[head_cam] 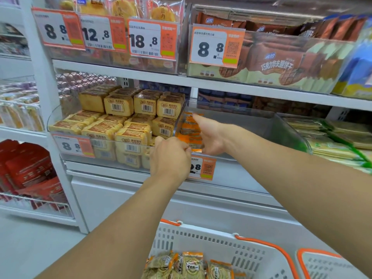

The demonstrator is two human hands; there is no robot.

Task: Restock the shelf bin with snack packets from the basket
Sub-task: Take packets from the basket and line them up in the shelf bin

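Observation:
The clear shelf bin (261, 125) sits on the middle shelf, with a row of orange snack packets (189, 127) standing along its left wall. My right hand (209, 135) reaches into the bin with straight fingers, its index finger lying along the packets and pressing them. My left hand (171, 156) is at the bin's front left corner with its fingers curled; it seems to grip the front-most packet (194, 146), though the hold is partly hidden. Below, a white basket (221, 242) with orange handles holds several more snack packets (191, 264).
A neighbouring bin of yellow cake packs (128, 121) stands left of the target bin. Green-edged packets (338, 137) lie to its right. Price tags (203, 168) hang on the bins' fronts. A second basket (326, 264) shows at bottom right, and a shelf of biscuits (281, 63) hangs above.

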